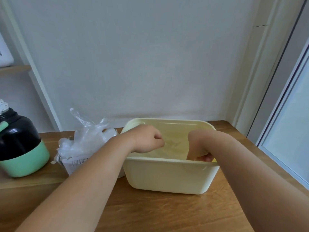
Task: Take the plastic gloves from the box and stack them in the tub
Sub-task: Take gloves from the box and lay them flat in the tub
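I am looking down at a wooden table (158, 211) with a pale yellow plastic tub (167, 178) sitting at the centre of the frame, against a white wall.

Both bare forearms are reaching in from the bottom edge and meeting over the tub.

Left hand (148, 139): hovering over the tub's left side, fingers curling into a loose fist with the knuckles pointing right. It seems to be pinching the edge of a clear plastic glove (170, 143), which is showing only as a faint wrinkled film low inside the tub, between the two hands.

Right hand (199, 149): bending down at the wrist into the tub's right side, fingers curling close against the inside of the near wall. The rim is hiding the fingertips, so I cannot tell whether it is gripping the film or only touching it.

Left of centre, a small glove box (73, 164) with printed text is standing just beside the tub, partly behind the left forearm. A bunch of plastic gloves (87, 138) is spilling up out of its top, crumpled and sticking upward.

At the far left edge a black bottle with a mint green base (18, 146) is standing upright, well apart from the tub.
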